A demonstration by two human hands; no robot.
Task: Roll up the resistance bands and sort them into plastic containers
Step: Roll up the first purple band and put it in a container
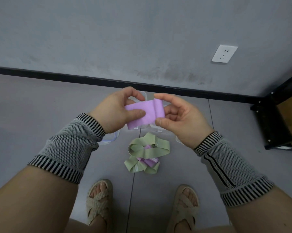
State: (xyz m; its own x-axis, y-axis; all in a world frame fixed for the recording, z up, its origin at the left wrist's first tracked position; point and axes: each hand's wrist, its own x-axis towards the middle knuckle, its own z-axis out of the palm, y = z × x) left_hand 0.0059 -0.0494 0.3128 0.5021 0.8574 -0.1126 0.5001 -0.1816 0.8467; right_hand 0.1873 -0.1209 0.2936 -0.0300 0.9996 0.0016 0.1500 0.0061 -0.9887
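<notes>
A purple resistance band [146, 113] is held flat in the air between both hands. My left hand [118, 110] pinches its left end between thumb and fingers. My right hand [180, 118] pinches the right end, where the band is folded over into the start of a roll. On the floor below lies a heap of green bands [148, 147] tangled with purple bands [148, 161]. Clear plastic containers [144, 95] stand on the floor behind my hands and are mostly hidden by them.
A clear lid with a blue seal [114, 137] lies on the floor under my left wrist. A black shelf frame [273, 121] with a cardboard box stands at the right. A grey wall with a black skirting and a white socket [224, 56] is ahead. My sandalled feet [99, 199] are below.
</notes>
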